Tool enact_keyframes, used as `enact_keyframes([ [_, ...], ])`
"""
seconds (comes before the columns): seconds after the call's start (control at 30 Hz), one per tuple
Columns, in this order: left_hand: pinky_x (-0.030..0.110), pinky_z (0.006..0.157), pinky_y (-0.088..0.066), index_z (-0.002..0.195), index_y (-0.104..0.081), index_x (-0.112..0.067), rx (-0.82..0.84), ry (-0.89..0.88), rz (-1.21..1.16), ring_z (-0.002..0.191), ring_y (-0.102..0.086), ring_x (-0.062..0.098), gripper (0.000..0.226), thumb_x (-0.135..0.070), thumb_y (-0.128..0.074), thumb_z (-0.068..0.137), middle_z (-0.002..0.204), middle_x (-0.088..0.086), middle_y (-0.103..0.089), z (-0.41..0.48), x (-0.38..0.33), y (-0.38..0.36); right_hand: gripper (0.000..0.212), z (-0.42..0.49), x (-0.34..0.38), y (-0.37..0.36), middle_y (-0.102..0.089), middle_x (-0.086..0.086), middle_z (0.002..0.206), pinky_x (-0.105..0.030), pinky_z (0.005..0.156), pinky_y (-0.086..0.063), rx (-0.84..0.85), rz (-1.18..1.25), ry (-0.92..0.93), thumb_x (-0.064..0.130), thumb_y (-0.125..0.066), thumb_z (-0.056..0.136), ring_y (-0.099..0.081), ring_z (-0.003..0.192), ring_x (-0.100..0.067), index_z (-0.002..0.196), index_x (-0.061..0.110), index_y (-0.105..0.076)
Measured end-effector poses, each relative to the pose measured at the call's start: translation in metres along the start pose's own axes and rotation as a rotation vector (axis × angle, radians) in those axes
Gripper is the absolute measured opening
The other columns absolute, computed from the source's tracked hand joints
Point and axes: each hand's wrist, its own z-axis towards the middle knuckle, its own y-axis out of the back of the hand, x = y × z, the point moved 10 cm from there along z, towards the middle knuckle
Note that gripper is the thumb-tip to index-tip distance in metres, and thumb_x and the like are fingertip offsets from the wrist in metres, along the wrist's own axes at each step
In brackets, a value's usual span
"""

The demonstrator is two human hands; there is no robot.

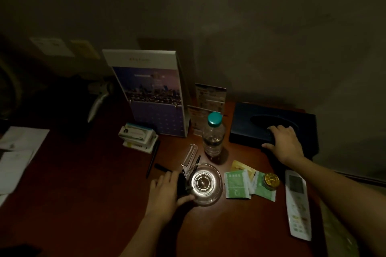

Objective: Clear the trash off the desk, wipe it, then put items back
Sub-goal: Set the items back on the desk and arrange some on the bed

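On a dim reddish wooden desk (87,204), my left hand (167,191) grips a dark object beside a round glass ashtray (205,182), thumb against the ashtray's near rim. My right hand (285,144) rests on the front edge of a dark blue tissue box (250,129), fingers reaching over its top near the opening. Green sachets (237,183) and a yellow one lie right of the ashtray, beside a small gold tin (271,181). A comb (189,155) and a black pen (153,158) lie behind the ashtray.
A water bottle (213,134) with a teal cap stands mid-desk. A standing calendar (153,94), small leaflet stands (210,96) and stacked small boxes (137,134) sit at the back. A white remote (297,204) lies at the right edge. Papers (16,152) lie far left.
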Motion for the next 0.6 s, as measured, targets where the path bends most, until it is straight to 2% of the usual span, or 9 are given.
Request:
enact_keyframes([
  [0.1, 0.028, 0.098, -0.029, 0.136, -0.031, -0.028, 0.028, -0.003, -0.015, 0.12, -0.043, 0.01, 0.116, -0.095, -0.004, 0.045, 0.13, -0.01, -0.045, 0.0, -0.01, -0.004, 0.072, -0.014, -0.004, 0.006, -0.044, -0.017, 0.135, -0.045, 0.114, -0.024, -0.092, 0.107, -0.014, 0.03, -0.076, 0.078, -0.034, 0.13, -0.034, 0.137, 0.008, -0.042],
  [0.17, 0.028, 0.1, -0.029, 0.134, -0.032, -0.027, 0.066, 0.01, -0.003, 0.121, -0.042, 0.01, 0.11, -0.093, -0.011, 0.049, 0.13, -0.01, -0.044, -0.002, -0.014, -0.009, 0.073, -0.029, -0.005, 0.011, -0.04, -0.017, 0.14, -0.044, 0.117, -0.015, -0.159, 0.11, -0.028, 0.027, -0.077, 0.076, -0.03, 0.135, -0.033, 0.137, 0.007, -0.042],
  [0.27, 0.029, 0.102, -0.03, 0.133, -0.031, -0.026, 0.087, 0.049, 0.02, 0.123, -0.041, 0.011, 0.085, -0.082, -0.035, 0.071, 0.132, -0.008, -0.043, -0.005, -0.012, -0.012, 0.071, -0.058, 0.002, 0.005, -0.037, -0.017, 0.144, -0.04, 0.117, -0.005, -0.183, 0.092, -0.048, 0.024, -0.076, 0.077, -0.026, 0.139, -0.032, 0.137, 0.007, -0.043],
  [0.37, 0.031, 0.101, -0.032, 0.136, -0.028, -0.022, 0.039, 0.092, 0.067, 0.123, -0.041, 0.016, 0.071, -0.071, -0.037, 0.086, 0.134, -0.002, -0.04, -0.011, -0.002, -0.008, 0.069, -0.084, 0.008, -0.007, -0.037, -0.019, 0.145, -0.044, 0.118, -0.01, -0.161, 0.148, -0.066, 0.02, -0.076, 0.076, -0.026, 0.139, -0.033, 0.136, 0.006, -0.045],
  [0.5, 0.032, 0.099, -0.034, 0.137, -0.027, -0.014, -0.027, 0.22, -0.025, 0.121, -0.042, 0.023, 0.069, -0.062, -0.043, 0.09, 0.134, 0.007, -0.039, -0.013, 0.029, 0.002, 0.068, -0.112, 0.028, -0.017, -0.032, -0.013, 0.149, -0.041, 0.118, -0.015, -0.142, 0.197, -0.093, 0.021, -0.072, 0.08, -0.023, 0.141, -0.028, 0.14, 0.01, -0.04],
  [0.6, 0.032, 0.101, -0.034, 0.139, -0.026, -0.009, -0.041, 0.251, -0.151, 0.121, -0.04, 0.026, 0.067, -0.048, -0.053, 0.091, 0.135, 0.012, -0.037, -0.002, 0.04, 0.005, 0.068, -0.124, 0.043, -0.025, -0.031, -0.01, 0.149, -0.041, 0.118, -0.017, -0.141, 0.203, -0.097, 0.024, -0.071, 0.081, -0.022, 0.141, -0.026, 0.14, 0.012, -0.039],
])
